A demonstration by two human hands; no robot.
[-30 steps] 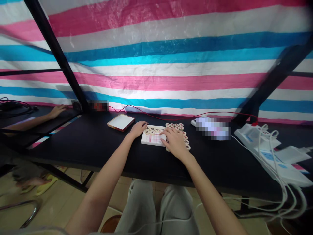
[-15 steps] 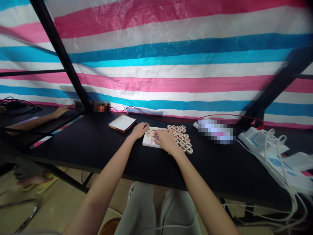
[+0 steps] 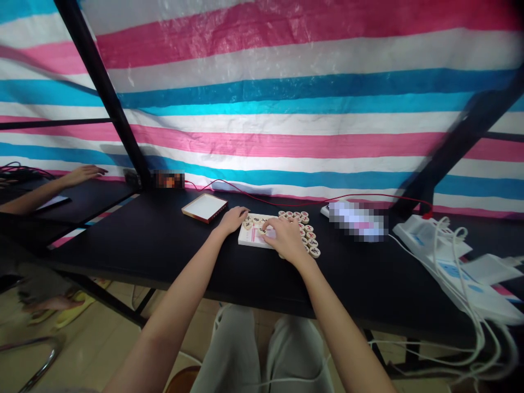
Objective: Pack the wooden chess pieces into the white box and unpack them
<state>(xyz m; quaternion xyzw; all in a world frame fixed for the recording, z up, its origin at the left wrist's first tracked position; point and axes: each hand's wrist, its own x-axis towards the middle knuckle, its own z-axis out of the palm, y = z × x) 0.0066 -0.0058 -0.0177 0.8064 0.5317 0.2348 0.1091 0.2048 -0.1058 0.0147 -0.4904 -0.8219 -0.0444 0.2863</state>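
My right hand (image 3: pixel 285 237) pinches a round Chinese chess piece (image 3: pixel 262 231) between thumb and fingers, over the shallow white box (image 3: pixel 247 240). Several chess pieces (image 3: pixel 256 220) lie along the far side of this box. My left hand (image 3: pixel 233 219) rests at the box's left far corner, fingers stretched out along its edge and holding nothing. To the right of the box, several more chess pieces (image 3: pixel 309 236) with red or black characters lie in rows on the black table (image 3: pixel 164 245). My right hand hides some of them and the right part of the box.
An open box lid (image 3: pixel 203 208) lies at the left. At the right are a blurred-out object (image 3: pixel 360 220) and a white power strip (image 3: pixel 448 267) with cables. A red cable (image 3: pixel 245 192) runs along the back. Another person's hand (image 3: pixel 84 173) is at far left.
My right hand has shifted slightly right and lifted, and the piece in its fingers shows better. My left hand has stayed at the box's corner. The other person's hand has moved left.
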